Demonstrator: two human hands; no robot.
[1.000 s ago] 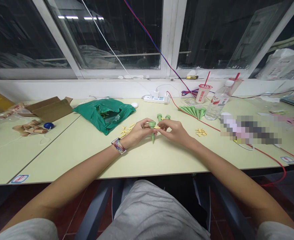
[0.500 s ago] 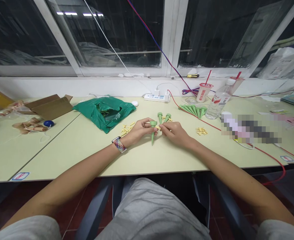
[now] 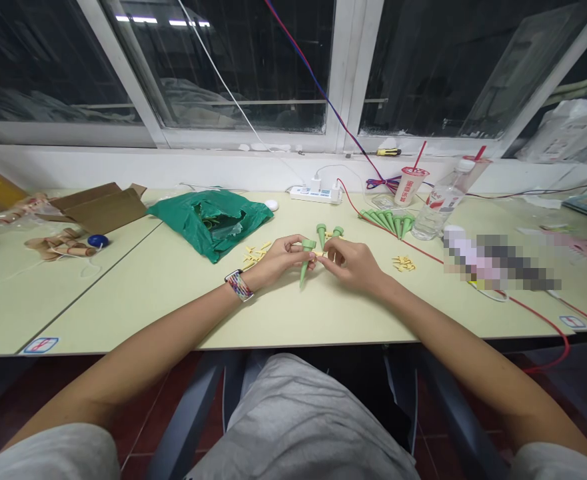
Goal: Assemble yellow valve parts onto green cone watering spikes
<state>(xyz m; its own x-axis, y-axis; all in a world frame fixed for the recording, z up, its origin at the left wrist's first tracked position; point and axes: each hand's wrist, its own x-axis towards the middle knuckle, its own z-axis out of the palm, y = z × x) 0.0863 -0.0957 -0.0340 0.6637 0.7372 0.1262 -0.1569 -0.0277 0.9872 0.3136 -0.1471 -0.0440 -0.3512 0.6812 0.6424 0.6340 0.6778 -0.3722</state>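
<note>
Pinched in my left hand (image 3: 286, 259) is a green plastic spike (image 3: 304, 272), its wide cap up and its tip slanting down over the table. My right hand (image 3: 350, 261) is close beside it, thumb and fingers around a small yellow plastic piece (image 3: 318, 253); the fingers partly cover this piece. Just behind my hands are two more green spikes (image 3: 321, 235), with bits of yellow near them. Small yellow pieces (image 3: 256, 255) are scattered left of my left hand, and another small pile (image 3: 404, 263) lies right of my right hand.
Several green spikes (image 3: 387, 221) lie in a row behind the red cable (image 3: 426, 255). A torn green bag (image 3: 183, 223) is at the left back. A power strip (image 3: 318, 194), cup (image 3: 410, 187) and water bottle (image 3: 434, 210) stand toward the window. Cardboard (image 3: 100, 212) lies far left.
The spike in my left hand has tilted, its tip swinging slightly left. My right hand's fingers have shifted and loosened around the yellow piece. The view has moved a little.
</note>
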